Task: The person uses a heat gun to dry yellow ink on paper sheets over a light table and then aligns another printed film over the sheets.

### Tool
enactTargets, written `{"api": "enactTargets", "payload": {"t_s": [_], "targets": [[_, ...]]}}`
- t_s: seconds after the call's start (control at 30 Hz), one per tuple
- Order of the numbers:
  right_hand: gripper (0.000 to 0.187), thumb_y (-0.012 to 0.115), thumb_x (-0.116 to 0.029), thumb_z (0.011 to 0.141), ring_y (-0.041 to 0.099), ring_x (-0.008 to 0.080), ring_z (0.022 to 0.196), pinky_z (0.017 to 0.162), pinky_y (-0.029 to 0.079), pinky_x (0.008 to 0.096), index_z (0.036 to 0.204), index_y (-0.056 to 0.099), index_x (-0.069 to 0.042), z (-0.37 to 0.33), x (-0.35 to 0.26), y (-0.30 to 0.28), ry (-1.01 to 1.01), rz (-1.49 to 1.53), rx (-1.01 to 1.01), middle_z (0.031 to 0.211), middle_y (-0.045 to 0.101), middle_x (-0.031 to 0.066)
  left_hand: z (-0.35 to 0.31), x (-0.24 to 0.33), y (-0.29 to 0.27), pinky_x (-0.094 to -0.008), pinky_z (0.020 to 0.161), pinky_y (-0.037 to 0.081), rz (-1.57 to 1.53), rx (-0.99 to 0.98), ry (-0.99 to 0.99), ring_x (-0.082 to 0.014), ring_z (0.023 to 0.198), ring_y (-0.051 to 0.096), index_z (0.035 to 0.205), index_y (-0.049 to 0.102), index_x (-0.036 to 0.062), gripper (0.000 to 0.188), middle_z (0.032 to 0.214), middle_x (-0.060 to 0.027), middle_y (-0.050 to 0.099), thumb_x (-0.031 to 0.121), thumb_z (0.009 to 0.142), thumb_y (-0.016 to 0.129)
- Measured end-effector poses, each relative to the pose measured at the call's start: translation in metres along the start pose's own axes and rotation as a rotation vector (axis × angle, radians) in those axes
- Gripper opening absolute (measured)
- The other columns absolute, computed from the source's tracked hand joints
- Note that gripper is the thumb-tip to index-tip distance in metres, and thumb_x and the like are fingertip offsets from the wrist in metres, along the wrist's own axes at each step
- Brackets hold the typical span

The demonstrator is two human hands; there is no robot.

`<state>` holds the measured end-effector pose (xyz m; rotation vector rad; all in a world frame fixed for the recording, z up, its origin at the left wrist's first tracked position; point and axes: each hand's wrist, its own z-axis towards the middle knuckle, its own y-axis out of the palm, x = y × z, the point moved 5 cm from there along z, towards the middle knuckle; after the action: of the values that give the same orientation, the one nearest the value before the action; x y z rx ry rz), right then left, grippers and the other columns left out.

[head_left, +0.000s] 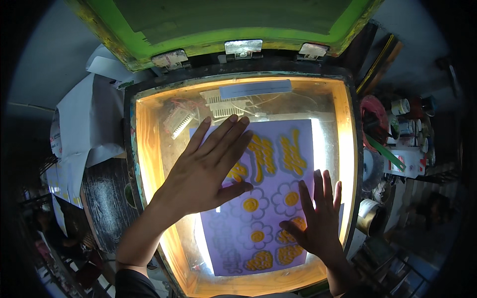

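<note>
A purple sheet [228, 226] printed with flowers and yellow lettering lies on the glass top of a wooden light box [149, 174], lit from below. My left hand [208, 159] rests flat over the sheet's upper left part, fingers stretched out, covering some of the print. At the sheet's right edge, my right hand [320, 218] is spread with its fingers apart, the thumb over the lower right designs. Neither hand grips anything. Above the sheet, a pale blue strip [256, 89] sits on the glass near the far edge of the box.
A green-framed printing screen [144, 49] stands raised beyond the box, held by metal hinge clamps [243, 48]. To the right are a pink bucket [373, 111], a green-handled tool [385, 153] and several jars and cans. Large white sheets [94, 119] lie at the left.
</note>
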<state>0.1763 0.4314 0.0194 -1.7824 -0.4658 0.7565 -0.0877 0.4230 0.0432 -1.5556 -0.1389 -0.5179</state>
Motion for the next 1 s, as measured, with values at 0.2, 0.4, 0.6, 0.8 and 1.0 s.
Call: {"api": "enactTargets", "payload": {"t_s": [0.2,0.4,0.6,0.8,1.0], "targets": [[0.104,0.066,-0.076,0.085,0.017,0.052,0.156,0.119,0.008,0.0772,0.162,0.034,-0.012,-0.0021,0.0022,0.003,0.0,-0.02,-0.028,0.167,0.024,0.0274,-0.0003,-0.0001,-0.0015,-0.0542,0.128,0.02,0.013,-0.013,-0.01,-0.0331,0.155,0.034,0.15,0.052,0.0004,0.09,0.164,-0.0166,0.041,0.048,0.08,0.082],[0.104,0.06,-0.077,0.089,0.019,0.0569,0.154,0.118,0.01,0.0782,0.165,0.025,-0.017,-0.0023,0.0026,0.0026,0.011,-0.051,-0.087,0.169,0.019,0.0293,-0.0011,-0.0032,-0.0005,-0.0527,0.128,0.019,0.013,-0.033,-0.018,-0.0321,0.155,0.035,0.15,0.052,0.0009,0.09,0.163,-0.0158,0.043,0.051,0.081,0.081],[0.108,0.065,-0.082,0.08,0.017,0.053,0.155,0.116,0.008,0.0805,0.16,0.039,-0.013,-0.001,0.0019,0.0038,-0.004,-0.085,-0.08,0.165,0.028,0.0283,-0.0009,-0.0049,-0.0003,-0.0516,0.129,0.018,0.025,-0.048,-0.031,-0.0322,0.154,0.035,0.15,0.053,0.0022,0.089,0.163,-0.0157,0.043,0.053,0.081,0.079],[0.11,0.057,-0.086,0.083,0.02,0.0557,0.154,0.116,0.009,0.0798,0.165,0.027,-0.019,-0.0039,0.0037,0.0053,0.006,-0.064,-0.088,0.168,0.022,0.0282,0.0005,-0.0058,0.0016,-0.0532,0.128,0.019,0.025,-0.061,-0.018,-0.0335,0.154,0.036,0.149,0.053,0.0023,0.09,0.163,-0.0159,0.043,0.054,0.081,0.08],[0.112,0.065,-0.086,0.076,0.021,0.0526,0.154,0.116,0.008,0.0807,0.16,0.04,-0.016,-0.0046,0.0047,0.0055,0.013,-0.067,-0.074,0.164,0.033,0.0271,0.0015,-0.0064,0.0011,-0.0545,0.128,0.02,0.014,-0.061,-0.016,-0.0347,0.154,0.036,0.147,0.056,0.0018,0.088,0.162,-0.0163,0.044,0.053,0.08,0.081]]}}
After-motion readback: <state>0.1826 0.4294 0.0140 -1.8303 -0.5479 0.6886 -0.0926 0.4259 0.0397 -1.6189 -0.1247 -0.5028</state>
